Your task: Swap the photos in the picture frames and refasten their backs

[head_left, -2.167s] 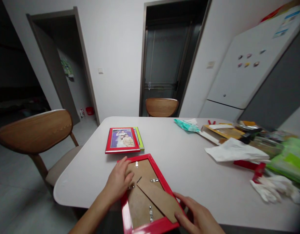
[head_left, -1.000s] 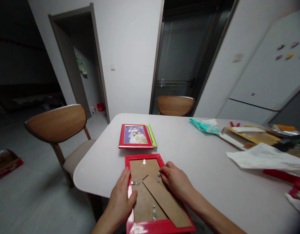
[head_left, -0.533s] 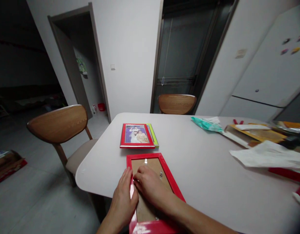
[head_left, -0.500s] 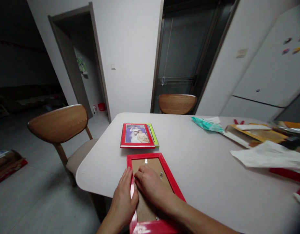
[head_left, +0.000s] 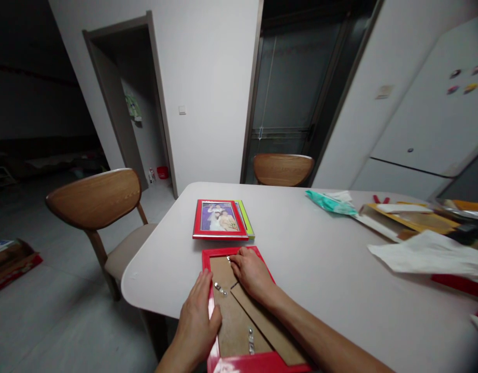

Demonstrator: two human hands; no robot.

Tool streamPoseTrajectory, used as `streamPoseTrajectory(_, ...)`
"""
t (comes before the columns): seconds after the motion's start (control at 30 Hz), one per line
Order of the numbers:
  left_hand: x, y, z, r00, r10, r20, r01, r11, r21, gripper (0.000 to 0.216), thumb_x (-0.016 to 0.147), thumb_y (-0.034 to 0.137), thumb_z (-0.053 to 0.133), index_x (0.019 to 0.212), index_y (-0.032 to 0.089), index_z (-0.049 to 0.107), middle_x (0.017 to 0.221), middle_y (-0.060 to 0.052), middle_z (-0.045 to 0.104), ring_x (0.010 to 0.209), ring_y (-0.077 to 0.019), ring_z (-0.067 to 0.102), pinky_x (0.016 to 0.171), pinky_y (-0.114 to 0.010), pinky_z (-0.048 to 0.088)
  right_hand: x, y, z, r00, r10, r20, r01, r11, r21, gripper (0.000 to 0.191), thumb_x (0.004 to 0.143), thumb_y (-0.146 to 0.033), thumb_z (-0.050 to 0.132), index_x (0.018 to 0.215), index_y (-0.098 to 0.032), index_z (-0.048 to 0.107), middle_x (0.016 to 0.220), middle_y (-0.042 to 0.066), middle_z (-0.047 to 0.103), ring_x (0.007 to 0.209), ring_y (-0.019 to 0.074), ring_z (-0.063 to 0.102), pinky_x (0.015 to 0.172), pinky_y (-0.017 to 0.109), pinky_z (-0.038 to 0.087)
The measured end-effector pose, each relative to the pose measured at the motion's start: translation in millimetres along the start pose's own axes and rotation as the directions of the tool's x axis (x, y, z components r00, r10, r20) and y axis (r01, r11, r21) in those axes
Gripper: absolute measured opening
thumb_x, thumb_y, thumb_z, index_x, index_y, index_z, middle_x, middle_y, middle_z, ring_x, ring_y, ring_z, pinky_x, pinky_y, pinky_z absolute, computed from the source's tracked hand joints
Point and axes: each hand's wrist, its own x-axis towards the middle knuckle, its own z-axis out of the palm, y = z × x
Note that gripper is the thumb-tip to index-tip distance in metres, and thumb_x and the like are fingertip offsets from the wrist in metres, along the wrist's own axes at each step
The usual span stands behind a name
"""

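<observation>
A red picture frame lies face down at the near edge of the table, its brown backing board upward. Metal turn clips are fixed to the back; a left one sits slanted and a lower one points lengthwise. A strip-like stand leg runs diagonally across the board, partly under my right forearm. My left hand grips the frame's left rail, fingers along the outside and thumb inward. My right hand is closed at the top clip, pinching it between thumb and fingertips.
Beyond the frame, a red-framed photo rests on a green frame. To the right lie a teal packet, an open yellow box and white paper. Wooden chairs stand left and behind the table.
My right hand has moved from the left clip up to the top clip. The left clip, hidden before, now shows slanted. My left hand stays on the rail.
</observation>
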Motion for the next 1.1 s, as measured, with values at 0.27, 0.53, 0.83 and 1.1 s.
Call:
streamPoseTrajectory(0.27,2,1,-5,0.998,-0.024,0.055,0.023,1.0,0.014,0.051,0.074,0.016,0.037,0.123,0.003,0.032,0.13,-0.017,0.036,0.12,-0.0203,0.032,0.1,-0.037,0.028,-28,-3,-35,0.968,-0.195,0.155,0.163,0.967,0.196,0.021,0.074,-0.022,0.047,0.089,-0.02,0.062,0.092,0.005,0.055,0.088,0.0154,0.048,0.077,0.024,0.036)
streamPoseTrajectory(0.53,1,1,-2,0.999,-0.035,0.041,0.035,0.999,0.005,0.051,0.074,0.016,0.038,0.123,0.005,0.032,0.13,-0.016,0.035,0.121,-0.0207,0.031,0.1,-0.038,0.027,-77,0,-58,0.878,-0.306,0.367,0.173,0.92,0.353,0.033,0.055,-0.029,0.069,0.087,-0.03,0.065,0.121,0.001,0.041,0.113,0.0231,0.03,0.095,0.037,0.022)
streamPoseTrajectory(0.83,0,0,-2,0.999,-0.018,0.028,0.017,1.0,0.003,0.049,0.074,0.016,0.037,0.123,0.009,0.033,0.13,-0.014,0.037,0.121,-0.0203,0.031,0.1,-0.039,0.028,-77,-9,-50,0.917,-0.291,0.272,0.174,0.907,0.384,0.017,0.067,-0.031,0.058,0.082,-0.025,0.065,0.117,0.004,0.045,0.11,0.0214,0.035,0.092,0.036,0.026)
streamPoseTrajectory(1.1,0,-2,-1,0.999,-0.033,0.034,0.034,0.999,-0.018,0.049,0.076,0.018,0.037,0.124,0.011,0.032,0.131,-0.013,0.035,0.121,-0.0191,0.03,0.1,-0.039,0.027,-69,-13,-38,0.985,-0.028,0.168,0.009,0.994,0.113,0.035,0.065,-0.032,0.055,0.098,-0.022,0.057,0.097,0.007,0.053,0.089,0.0206,0.047,0.079,0.031,0.034)
